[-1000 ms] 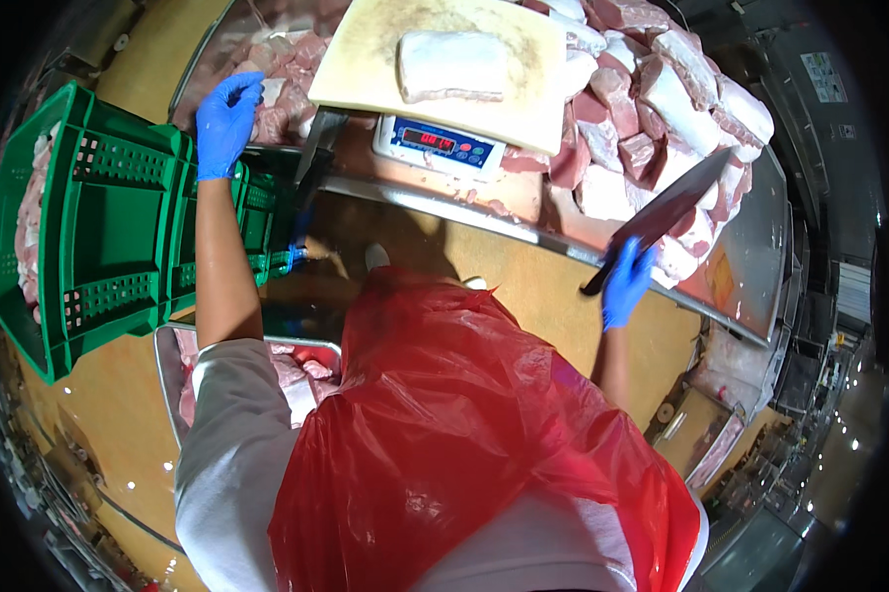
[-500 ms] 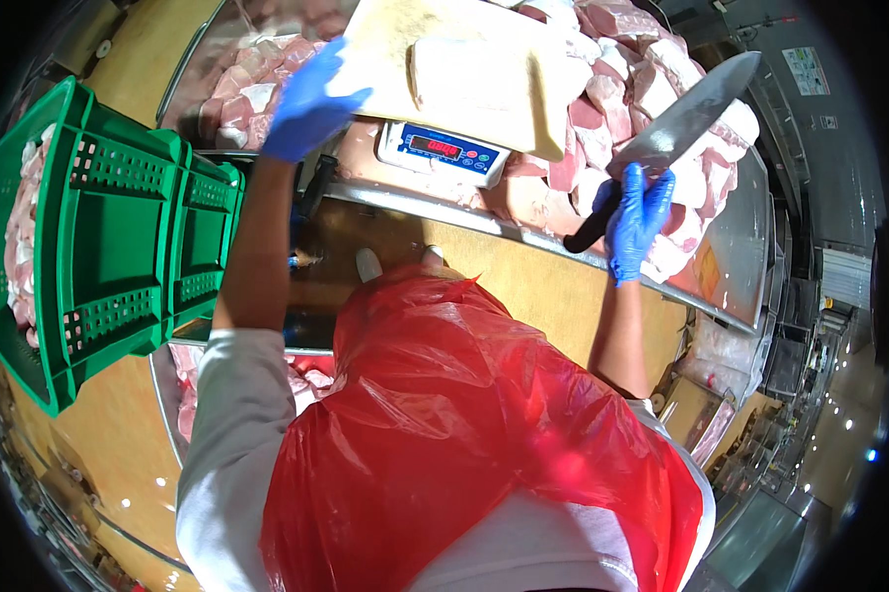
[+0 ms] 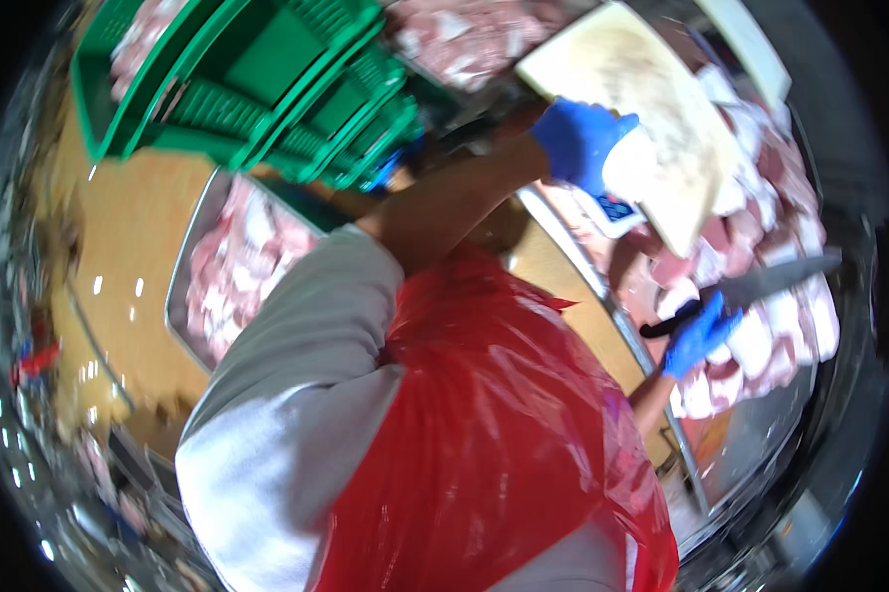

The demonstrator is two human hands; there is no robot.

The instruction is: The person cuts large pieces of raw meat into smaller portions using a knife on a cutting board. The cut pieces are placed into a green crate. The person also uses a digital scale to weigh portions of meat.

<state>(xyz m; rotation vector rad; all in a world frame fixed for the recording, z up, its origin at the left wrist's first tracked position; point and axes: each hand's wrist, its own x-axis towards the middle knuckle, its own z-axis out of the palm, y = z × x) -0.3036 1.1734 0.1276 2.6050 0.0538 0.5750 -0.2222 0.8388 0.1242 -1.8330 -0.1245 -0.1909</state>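
1. Since the earlier frame, my view has swung round, and the slab of meat (image 3: 630, 170) has shifted from the middle of the cutting board (image 3: 673, 104) to its near edge, along with my left hand (image 3: 585, 145).
2. My left hand is closed on the slab, though its underside fingers are hidden.
3. The slab looks pale, almost glaring white, its outline blurred; I can't make out its grain.
4. Board, slab and hand cover much of the scale (image 3: 617, 209), its display unreadable to me.
5. My right hand (image 3: 699, 337) grips the knife (image 3: 780, 280) by its dark handle, blade above the meat pile (image 3: 775, 331) on the bench (image 3: 750, 451).
6. Green crates (image 3: 252, 64) are cut off at the top.
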